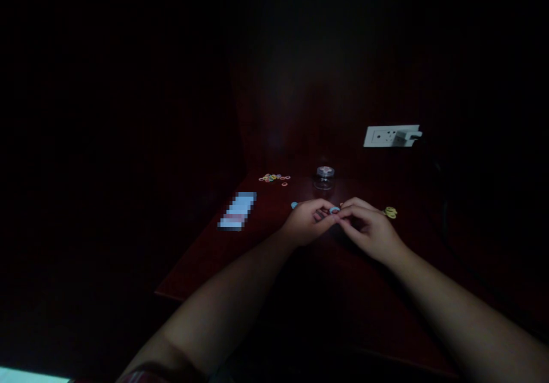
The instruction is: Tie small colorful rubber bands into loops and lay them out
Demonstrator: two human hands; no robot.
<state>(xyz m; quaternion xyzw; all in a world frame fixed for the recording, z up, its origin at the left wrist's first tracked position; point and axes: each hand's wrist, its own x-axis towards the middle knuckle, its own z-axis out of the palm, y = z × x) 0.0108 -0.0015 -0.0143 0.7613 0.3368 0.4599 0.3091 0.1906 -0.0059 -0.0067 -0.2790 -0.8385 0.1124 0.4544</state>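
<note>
Grip: I see the left hand [307, 220] and right hand [372, 230] pinching a small blue ring [334, 210] between closed fingertips.
Near right: yellow loops [390, 212].
Far: clear round jar [324, 180]; thin colored rings [273, 178] scattered left.
Surface: dark red table [214, 260].

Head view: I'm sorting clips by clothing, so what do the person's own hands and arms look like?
Left hand and right hand: no gloves or watch visible. Forearms bare; a dark reddish sleeve with pale lines shows near the left elbow.
</note>
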